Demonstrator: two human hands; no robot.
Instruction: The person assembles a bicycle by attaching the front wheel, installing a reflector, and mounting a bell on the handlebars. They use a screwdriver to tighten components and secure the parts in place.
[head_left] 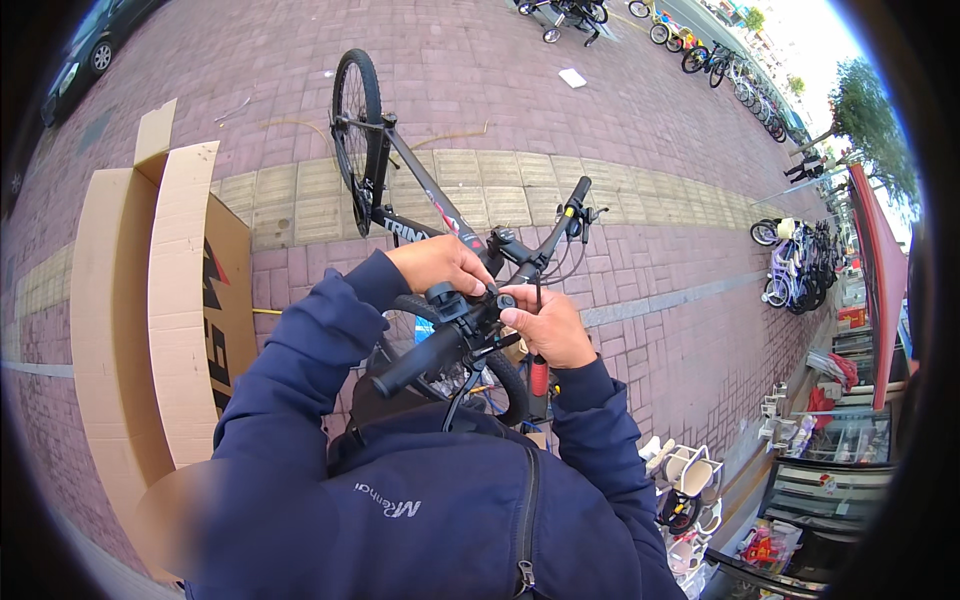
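- Right hand (550, 328) pinches a round part (506, 300) between the handlebar's (425, 358) near end and middle, likely steadying it.
- Left hand (443, 265) touches beside; I cannot tell its grip.

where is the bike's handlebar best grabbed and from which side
Probably by the near black grip, from the lower left of the view: this end of the handlebar is a thick, plain cylinder jutting out that way, clear of the cluttered middle where the left hand and right hand are.
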